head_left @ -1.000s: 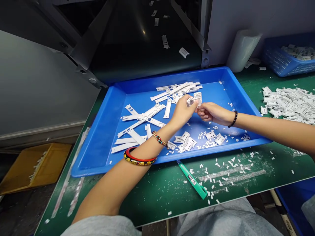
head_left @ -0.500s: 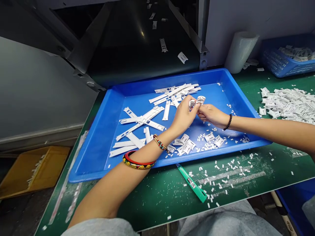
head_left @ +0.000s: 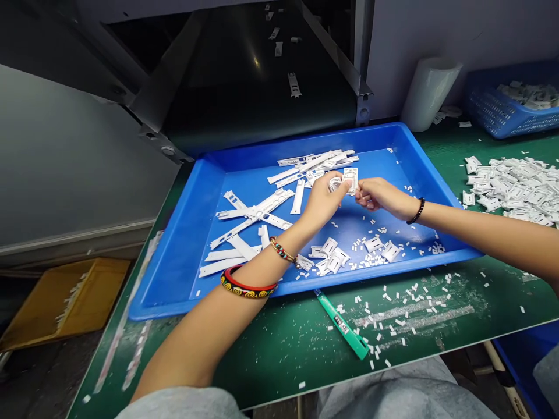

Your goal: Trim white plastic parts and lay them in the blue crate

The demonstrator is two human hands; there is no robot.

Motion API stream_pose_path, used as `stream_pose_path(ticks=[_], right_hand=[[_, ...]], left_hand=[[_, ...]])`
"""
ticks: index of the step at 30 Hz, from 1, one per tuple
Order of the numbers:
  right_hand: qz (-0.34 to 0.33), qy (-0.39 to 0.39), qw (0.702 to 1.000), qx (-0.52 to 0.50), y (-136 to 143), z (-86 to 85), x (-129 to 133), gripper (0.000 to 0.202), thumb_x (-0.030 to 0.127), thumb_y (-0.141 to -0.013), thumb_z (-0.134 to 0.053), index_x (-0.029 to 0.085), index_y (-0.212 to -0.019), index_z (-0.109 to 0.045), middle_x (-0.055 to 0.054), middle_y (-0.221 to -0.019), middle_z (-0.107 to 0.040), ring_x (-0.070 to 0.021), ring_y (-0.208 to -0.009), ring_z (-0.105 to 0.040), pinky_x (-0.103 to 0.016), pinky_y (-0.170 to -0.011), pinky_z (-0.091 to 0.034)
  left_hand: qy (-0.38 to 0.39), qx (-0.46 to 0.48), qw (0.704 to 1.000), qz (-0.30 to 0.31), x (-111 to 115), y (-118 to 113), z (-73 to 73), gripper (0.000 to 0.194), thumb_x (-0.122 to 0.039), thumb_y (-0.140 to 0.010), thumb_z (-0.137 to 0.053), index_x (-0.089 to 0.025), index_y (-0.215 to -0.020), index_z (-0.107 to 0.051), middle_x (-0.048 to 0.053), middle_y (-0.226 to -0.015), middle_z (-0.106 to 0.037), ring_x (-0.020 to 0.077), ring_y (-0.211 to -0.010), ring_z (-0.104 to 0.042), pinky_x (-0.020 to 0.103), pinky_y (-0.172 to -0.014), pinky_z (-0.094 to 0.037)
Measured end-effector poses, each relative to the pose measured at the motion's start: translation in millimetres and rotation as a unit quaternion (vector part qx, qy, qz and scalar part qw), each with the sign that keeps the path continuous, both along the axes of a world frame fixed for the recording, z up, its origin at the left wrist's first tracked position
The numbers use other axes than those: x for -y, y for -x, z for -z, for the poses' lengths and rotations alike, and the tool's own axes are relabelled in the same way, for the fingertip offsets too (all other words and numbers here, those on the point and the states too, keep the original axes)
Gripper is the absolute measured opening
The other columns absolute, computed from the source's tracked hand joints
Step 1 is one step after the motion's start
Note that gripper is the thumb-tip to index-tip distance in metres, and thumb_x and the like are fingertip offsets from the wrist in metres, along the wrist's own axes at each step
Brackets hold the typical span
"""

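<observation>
My left hand [head_left: 325, 198] is closed on small white plastic pieces [head_left: 350, 176] above the blue tray [head_left: 174, 209]. Its thumb presses the nearer face of one piece. Close by on the right, my right hand [head_left: 376, 194] has its fingers curled at that piece's edge; whether they pinch anything is too small to make out. Long white strips [head_left: 262, 212] lie crossed in the tray's left half, with more strips [head_left: 321, 163] near its back wall. Short curved white pieces [head_left: 334, 259] and tiny white chips [head_left: 362, 256] are near the front wall.
A dark conveyor [head_left: 262, 110] stands behind the tray. A green-handled cutter [head_left: 343, 326] lies on the green table [head_left: 271, 349]. To the right are a heap of white pieces [head_left: 519, 186], a white roll [head_left: 430, 93] and a blue basket [head_left: 502, 116]. A yellow bin [head_left: 100, 291] sits lower left.
The held piece has turned more upright and flat towards me. My right hand has shifted slightly right. A white piece at the conveyor's front end is no longer visible there.
</observation>
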State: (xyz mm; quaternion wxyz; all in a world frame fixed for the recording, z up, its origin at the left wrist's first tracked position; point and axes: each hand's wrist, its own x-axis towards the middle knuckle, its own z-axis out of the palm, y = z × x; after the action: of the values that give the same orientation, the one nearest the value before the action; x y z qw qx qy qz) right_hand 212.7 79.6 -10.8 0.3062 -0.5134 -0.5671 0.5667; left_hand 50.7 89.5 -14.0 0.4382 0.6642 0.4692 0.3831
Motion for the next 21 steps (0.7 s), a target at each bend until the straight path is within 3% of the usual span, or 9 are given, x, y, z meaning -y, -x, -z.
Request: stream_pose_path(ticks=[4, 7, 9, 12, 14, 18, 21], right_hand=[[0.029, -0.115, 0.99, 0.071, -14.1, -6.7, -5.8, 0.018, 0.021, -0.081, -0.045, 0.019, -0.063, -0.045, 0.003, -0.059, -0.043, -0.01, -0.054, -0.034, -0.025, -0.053, -0.026], [-0.006, -0.276, 0.94, 0.201, -20.2, -5.0, -9.8, 0.024, 0.03, -0.083, -0.048, 0.021, -0.062, -0.041, 0.004, -0.057, -0.039, -0.0114, -0.056, -0.034, -0.026, -0.056, -0.024], [-0.045, -0.339, 0.902, 0.262, -22.2, -2.3, -11.9, 0.025, 0.031, -0.084, -0.045, 0.021, -0.062, -0.037, 0.003, -0.057, -0.038, -0.0117, -0.055, -0.033, -0.027, -0.057, -0.023], [-0.079, -0.366, 0.872, 0.315, -23.3, 0.3, -13.0, 0.028, 0.032, -0.085, -0.041, 0.021, -0.062, -0.033, 0.002, -0.058, -0.04, -0.0118, -0.054, -0.031, -0.029, -0.057, -0.02], [-0.076, -0.363, 0.867, 0.333, -22.9, 0.5, -11.9, 0.03, 0.035, -0.085, -0.041, 0.021, -0.06, -0.032, 0.001, -0.057, -0.04, -0.0115, -0.053, -0.03, -0.03, -0.056, -0.019], [-0.043, -0.352, 0.872, 0.336, -19.1, -0.7, -8.9, 0.033, 0.032, -0.082, -0.045, 0.021, -0.055, -0.029, 0.003, -0.051, -0.033, -0.0105, -0.051, -0.024, -0.031, -0.055, -0.016], [-0.018, -0.314, 0.899, 0.304, -16.7, -4.1, -11.4, 0.032, 0.022, -0.079, -0.044, 0.02, -0.052, -0.028, 0.004, -0.049, -0.026, -0.0102, -0.051, -0.024, -0.031, -0.055, -0.016]], left_hand=[[-0.031, -0.018, 0.999, 0.026, -0.5, 2.5, 1.0, 0.013, -0.024, -0.084, -0.06, -0.018, -0.072, -0.059, -0.001, -0.069, -0.061, 0.013, -0.064, -0.054, 0.025, -0.063, -0.045], [-0.04, -0.028, 0.998, 0.035, -0.1, 3.0, -0.4, 0.011, -0.023, -0.081, -0.061, -0.018, -0.071, -0.059, 0.0, -0.072, -0.063, 0.0142, -0.069, -0.055, 0.026, -0.068, -0.045], [-0.056, -0.047, 0.996, 0.042, 0.8, 3.3, -2.3, 0.008, -0.022, -0.079, -0.061, -0.018, -0.073, -0.06, 0.0, -0.072, -0.062, 0.0144, -0.069, -0.055, 0.027, -0.068, -0.044], [-0.097, -0.083, 0.99, 0.06, 3.4, 4.1, -5.2, 0.01, -0.023, -0.083, -0.058, -0.018, -0.074, -0.058, 0.0, -0.077, -0.063, 0.0158, -0.075, -0.056, 0.028, -0.072, -0.042], [-0.115, -0.1, 0.986, 0.071, 5.6, 4.3, -6.6, 0.011, -0.024, -0.086, -0.054, -0.019, -0.077, -0.058, 0.001, -0.082, -0.064, 0.0165, -0.08, -0.057, 0.028, -0.074, -0.042], [-0.119, -0.118, 0.982, 0.081, 8.6, 3.2, -8.0, 0.013, -0.026, -0.089, -0.052, -0.019, -0.079, -0.056, 0.002, -0.082, -0.064, 0.0174, -0.08, -0.057, 0.028, -0.074, -0.042], [-0.124, -0.107, 0.983, 0.088, 7.4, 2.1, -8.7, 0.01, -0.024, -0.088, -0.052, -0.019, -0.08, -0.056, 0.002, -0.084, -0.064, 0.0174, -0.082, -0.057, 0.028, -0.077, -0.043]])
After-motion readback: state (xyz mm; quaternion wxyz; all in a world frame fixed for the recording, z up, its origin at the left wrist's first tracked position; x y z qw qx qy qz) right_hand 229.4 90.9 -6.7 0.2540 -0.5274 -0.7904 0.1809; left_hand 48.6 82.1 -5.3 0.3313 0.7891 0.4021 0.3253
